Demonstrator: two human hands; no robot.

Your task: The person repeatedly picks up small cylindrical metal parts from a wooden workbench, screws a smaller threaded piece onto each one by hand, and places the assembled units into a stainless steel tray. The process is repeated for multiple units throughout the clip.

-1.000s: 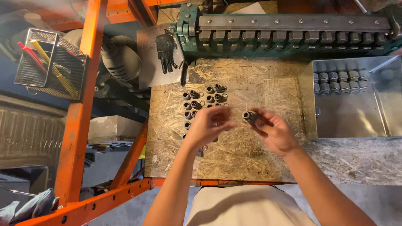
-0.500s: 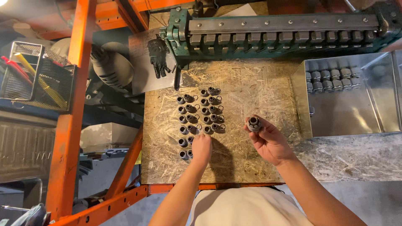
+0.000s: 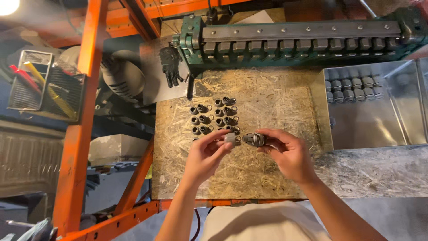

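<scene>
Since half a second ago the left hand (image 3: 206, 155) has come up off the rows of fittings and now meets the right hand (image 3: 285, 154) over the middle of the board, the two small parts almost touching. The long green machine (image 3: 294, 38) runs across the top of the view, with an orange steel frame (image 3: 82, 134) standing at the left. Below the machine lies the chipboard panel (image 3: 267, 178), and to its right a shiny metal tray (image 3: 370, 129) holds a double row of grey fittings (image 3: 352, 89) along its far edge. A wire basket (image 3: 40, 89) with red and yellow tools hangs on the far left, and a black glove (image 3: 171, 67) hangs beside the machine. On the board, loose dark fittings (image 3: 214, 116) sit in neat rows just beyond the hands. The right fingers are closed around a ribbed dark fitting (image 3: 255, 139), and the left fingertips pinch a small pale cap (image 3: 230, 138) just beside its end
</scene>
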